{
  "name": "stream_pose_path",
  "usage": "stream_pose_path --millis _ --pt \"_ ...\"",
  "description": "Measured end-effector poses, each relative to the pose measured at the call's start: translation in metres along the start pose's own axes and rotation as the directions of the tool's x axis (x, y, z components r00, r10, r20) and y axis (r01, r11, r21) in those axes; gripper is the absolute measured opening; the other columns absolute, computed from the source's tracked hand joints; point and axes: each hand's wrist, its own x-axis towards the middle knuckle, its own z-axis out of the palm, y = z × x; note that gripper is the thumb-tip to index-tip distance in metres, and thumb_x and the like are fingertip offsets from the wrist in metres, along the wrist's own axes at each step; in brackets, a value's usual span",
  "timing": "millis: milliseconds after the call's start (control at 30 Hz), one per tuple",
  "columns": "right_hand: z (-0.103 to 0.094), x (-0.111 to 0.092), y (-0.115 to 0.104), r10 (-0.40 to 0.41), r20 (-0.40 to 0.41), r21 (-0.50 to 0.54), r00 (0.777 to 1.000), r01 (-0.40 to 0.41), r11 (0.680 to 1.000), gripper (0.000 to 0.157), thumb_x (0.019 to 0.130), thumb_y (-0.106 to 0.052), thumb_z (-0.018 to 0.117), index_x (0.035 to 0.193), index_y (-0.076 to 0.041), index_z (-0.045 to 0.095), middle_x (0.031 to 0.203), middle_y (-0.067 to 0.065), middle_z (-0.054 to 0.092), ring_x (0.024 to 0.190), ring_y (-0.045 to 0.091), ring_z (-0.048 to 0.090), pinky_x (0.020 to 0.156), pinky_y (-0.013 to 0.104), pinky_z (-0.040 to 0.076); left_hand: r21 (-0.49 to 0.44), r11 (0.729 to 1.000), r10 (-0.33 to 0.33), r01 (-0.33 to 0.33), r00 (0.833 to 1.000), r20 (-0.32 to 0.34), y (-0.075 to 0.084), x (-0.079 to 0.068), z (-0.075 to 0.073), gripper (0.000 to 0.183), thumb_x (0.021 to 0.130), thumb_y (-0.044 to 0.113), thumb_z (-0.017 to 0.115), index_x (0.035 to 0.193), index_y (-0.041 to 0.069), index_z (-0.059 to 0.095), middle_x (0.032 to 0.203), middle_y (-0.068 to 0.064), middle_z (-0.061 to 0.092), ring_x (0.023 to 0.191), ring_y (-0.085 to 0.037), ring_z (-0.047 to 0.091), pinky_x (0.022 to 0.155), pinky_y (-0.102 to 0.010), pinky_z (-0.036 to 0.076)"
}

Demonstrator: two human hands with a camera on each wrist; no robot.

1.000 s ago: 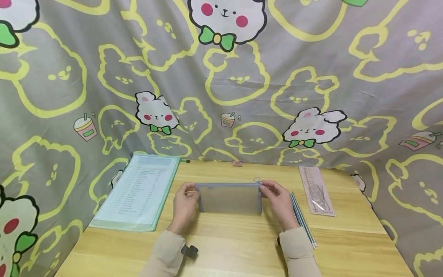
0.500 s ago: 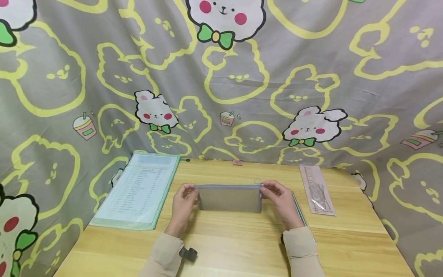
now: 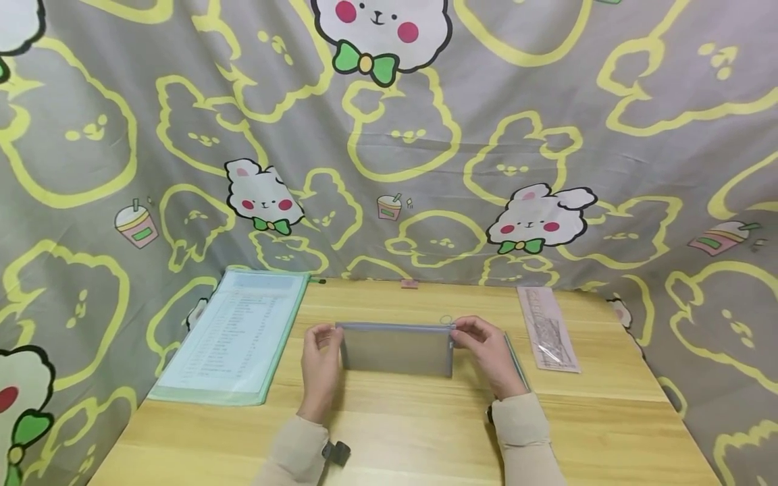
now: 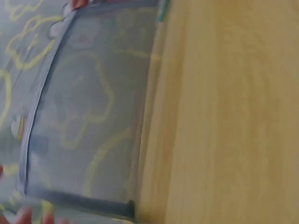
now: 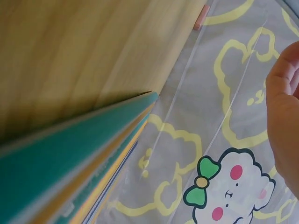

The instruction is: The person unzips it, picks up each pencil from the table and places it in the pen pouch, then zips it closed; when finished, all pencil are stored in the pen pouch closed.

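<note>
Grey see-through mesh, edged in blue-grey: the zip pouch (image 3: 395, 351) stands upright between the two hands, broad side toward the person. Whether its lower edge touches the table (image 3: 419, 445) I cannot tell.

Handling (judged by eye, not weighed): light, thin, soft across the panel, with somewhat more stiffness along the zip (image 3: 395, 327). It looks flat, so probably little or nothing inside. Slip risk low, mesh giving some grip; breakage unlikely, though a hard tug might strain the seams. Best hold: the two ends of the zip, where the edging is firmest; one hand alone would likely let the far side droop.

Left hand (image 3: 321, 364): thumb and fingers closed to a pinch on the upper corner nearest it. Right hand (image 3: 489, 354): likewise nearly closed, pinching the opposite upper corner, with the ring pull (image 3: 446, 319) just beyond its fingertips. Both hands are level, wrists below and nearer the person, palms turned roughly inward, forearms reaching forward about parallel.

Around them: green folder (image 3: 237, 337) beyond the left hand's outer side; thin teal sticks (image 3: 515, 361) just outside the right hand, partly hidden by the forearm; pink packet (image 3: 547, 331) farther out.
</note>
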Motion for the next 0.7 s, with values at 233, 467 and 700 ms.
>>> stream_pose_path --millis 233,467,700 --pt "-0.005 -0.001 0.001 -0.001 -0.007 -0.009 1.000 0.001 1.000 0.031 0.098 -0.015 0.074 0.120 0.006 0.067 0.105 0.000 0.073 0.097 0.011 0.070 0.089 0.031 0.061 0.361 0.833 0.465 -0.418 0.884 -0.049 0.041 -0.009 0.025 0.033 0.097 0.019 0.068 0.122 -0.001 0.061 0.117 -0.022 0.060 0.112 -0.038 0.055 0.094 -0.051 0.047" --pt "-0.011 -0.003 0.003 0.000 0.013 -0.021 1.000 0.000 1.000 0.031 0.100 -0.014 0.072 0.121 0.006 0.065 0.107 0.000 0.071 0.097 0.011 0.069 0.089 0.031 0.061 0.386 0.808 0.305 -0.446 0.876 0.373 0.091 0.005 0.074 0.023 0.100 0.026 0.065 0.115 0.011 0.074 0.111 -0.007 0.075 0.102 -0.027 0.070 0.088 -0.047 0.057" --pt "-0.007 -0.004 0.002 -0.014 0.015 -0.010 1.000 0.014 1.000 0.032 0.100 -0.015 0.073 0.122 0.008 0.065 0.109 0.000 0.072 0.097 0.011 0.069 0.088 0.029 0.060 0.404 0.816 0.099 -0.413 0.788 0.607 0.107 0.014 0.110 0.021 0.103 0.023 0.064 0.112 0.014 0.079 0.104 -0.002 0.079 0.090 -0.019 0.074 0.080 -0.038 0.060"
